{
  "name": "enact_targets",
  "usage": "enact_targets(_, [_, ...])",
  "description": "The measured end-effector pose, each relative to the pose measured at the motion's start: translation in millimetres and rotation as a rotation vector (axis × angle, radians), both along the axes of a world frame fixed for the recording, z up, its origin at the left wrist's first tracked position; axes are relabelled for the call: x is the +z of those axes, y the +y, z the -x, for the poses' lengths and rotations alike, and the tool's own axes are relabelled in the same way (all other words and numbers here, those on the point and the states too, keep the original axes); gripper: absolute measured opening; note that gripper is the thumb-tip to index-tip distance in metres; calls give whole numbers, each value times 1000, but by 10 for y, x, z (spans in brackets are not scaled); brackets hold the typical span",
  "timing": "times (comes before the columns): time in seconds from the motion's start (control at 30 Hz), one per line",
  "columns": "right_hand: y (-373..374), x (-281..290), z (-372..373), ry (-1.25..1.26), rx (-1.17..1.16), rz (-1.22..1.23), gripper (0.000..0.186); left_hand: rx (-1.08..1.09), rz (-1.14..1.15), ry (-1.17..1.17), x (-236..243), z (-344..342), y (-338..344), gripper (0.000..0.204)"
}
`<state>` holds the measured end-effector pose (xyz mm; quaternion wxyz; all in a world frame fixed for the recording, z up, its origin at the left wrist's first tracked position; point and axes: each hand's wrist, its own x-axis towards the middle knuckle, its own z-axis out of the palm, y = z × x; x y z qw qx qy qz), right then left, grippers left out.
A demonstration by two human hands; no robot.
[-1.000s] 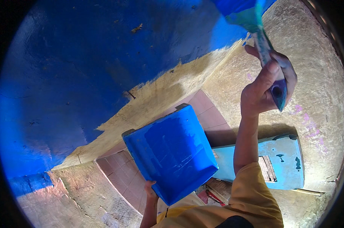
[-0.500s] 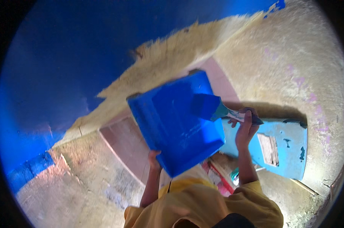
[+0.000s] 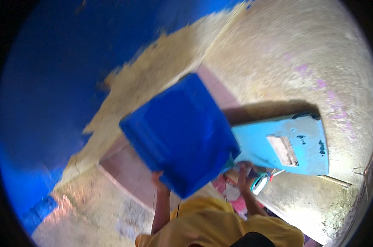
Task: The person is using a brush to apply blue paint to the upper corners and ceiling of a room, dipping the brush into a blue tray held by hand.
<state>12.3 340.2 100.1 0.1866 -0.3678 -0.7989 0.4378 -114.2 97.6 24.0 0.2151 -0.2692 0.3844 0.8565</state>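
A blue paint tray (image 3: 182, 131) hangs tilted in front of me, wet-looking blue paint over its inside. My left hand (image 3: 158, 180) is closed on its lower left edge, thumb over the rim. At the tray's lower right corner is my right hand (image 3: 244, 175), wrapped round the handle of a paintbrush. The greenish metal collar of the paintbrush (image 3: 228, 164) shows against the tray, smeared by motion. Its blue bristles dip into the tray and cannot be told from the paint there.
Ahead and left, a wall is covered in blue paint (image 3: 71, 82), its ragged edge meeting bare plaster (image 3: 153, 66). A plain rough wall (image 3: 277, 53) rises at the right. A light blue panel (image 3: 256, 142) stands by my right hand. Pink tiles (image 3: 124, 168) lie below the tray.
The paintbrush has moved down and toward me, from over the tray's right side to its lower right corner. The view has turned, and the tray sits farther left in it.
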Motion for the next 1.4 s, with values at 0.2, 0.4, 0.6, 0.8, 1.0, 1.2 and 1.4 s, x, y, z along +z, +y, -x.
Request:
enact_targets(0.2, [61, -73, 15, -72, -26, -71, 44, -24, -193, -54, 128, 104, 155, 63])
enact_targets(0.4, [133, -452, -85, 261, -142, 467, 75, -50, -67, -7, -27, 33, 55, 55])
enact_targets(0.6, [242, -530, -241, 30, -144, 655, 75, -109, -43, 4, 61, 78, 37, 53])
enact_targets(0.8, [301, -170, -153, 43, -90, 507, 61, -187, 92, -58, 138, 221, 68, 57])
enact_targets(1.0, [613, -73, -58, -141, -23, 483, 67, -246, -25, -53, 189, 263, 124, 55])
enact_targets(1.2, [848, -98, -65, -58, 155, 853, 63, -334, 117, -84, 386, 241, 194, 50])
enact_targets(1.4, [793, -440, -253, -242, 86, 772, 53, -359, 219, -80, 467, 270, 130, 33])
